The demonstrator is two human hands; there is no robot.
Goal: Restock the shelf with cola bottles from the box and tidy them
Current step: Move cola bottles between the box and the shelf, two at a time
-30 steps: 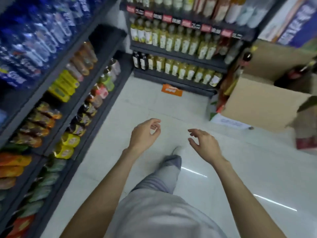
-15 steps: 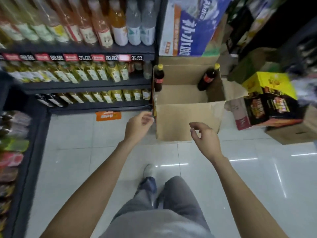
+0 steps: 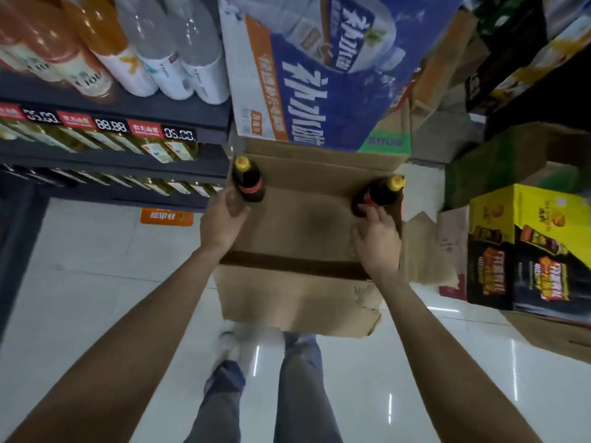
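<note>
Open cardboard box (image 3: pixel 297 292) sits at centre frame on the floor, below the shelf (image 3: pixel 112 110) at upper left. Two cola bottles remain inside: left bottle (image 3: pixel 248 180) upright, right bottle (image 3: pixel 380 193) leaning. Left hand (image 3: pixel 222 219) curls beside the left bottle, contact unclear; right hand (image 3: pixel 379 238) fingers touch the right bottle's base. Risk: the leaning bottle may tip or slip if gripped low.

Open box (image 3: pixel 297 295) on the floor (image 3: pixel 96 282), straight ahead of the person's feet. Two cola bottles inside: left bottle (image 3: pixel 248 182) upright in the far left corner, right bottle (image 3: pixel 382 193) tilted in the far right corner. Left hand (image 3: pixel 222 219) just beside the left bottle, right hand (image 3: pixel 377 241) touching the right one. Shelf (image 3: pixel 112 148) left of box. Printed carton (image 3: pixel 319 78) behind box; stacked cartons (image 3: pixel 527 247) to the right.
</note>
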